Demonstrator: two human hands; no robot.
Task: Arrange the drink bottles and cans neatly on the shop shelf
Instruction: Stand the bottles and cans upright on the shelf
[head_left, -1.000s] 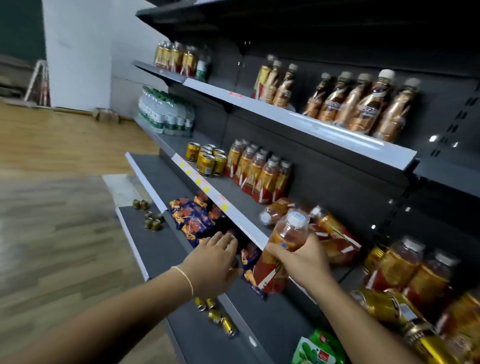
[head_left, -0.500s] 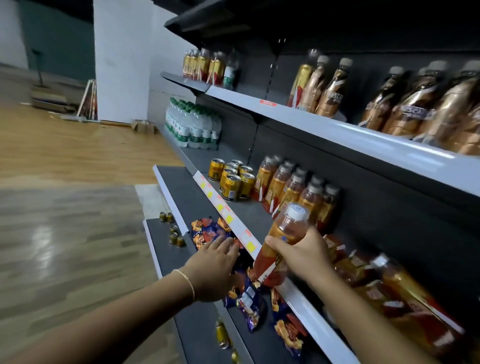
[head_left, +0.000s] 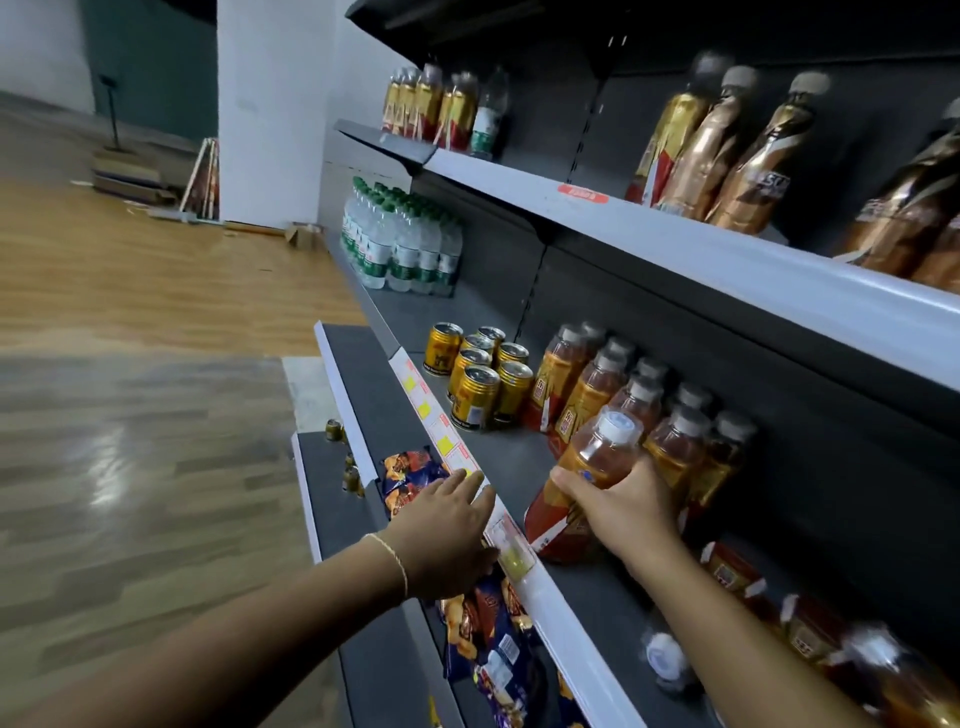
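Observation:
My right hand (head_left: 621, 512) grips an orange tea bottle (head_left: 587, 467) with a white cap, tilted, just in front of the standing group of the same tea bottles (head_left: 623, 395) on the middle shelf (head_left: 498, 452). My left hand (head_left: 449, 530) lies flat with straight fingers against the shelf's white front rail (head_left: 524, 561). Several gold cans (head_left: 475, 376) stand to the left of the tea bottles. More tea bottles lie on their sides at the lower right (head_left: 810, 634), blurred.
Green-capped water bottles (head_left: 400, 244) stand at the far end of the middle shelf. Brown and gold bottles (head_left: 727, 150) line the upper shelf (head_left: 675, 228). Snack bags (head_left: 488, 639) and small cans (head_left: 350, 475) lie on the lower shelves. Wooden floor stretches out to the left.
My right hand has carried the tea bottle left along the shelf to the standing group. My left hand has moved up from the snack bags to the shelf rail.

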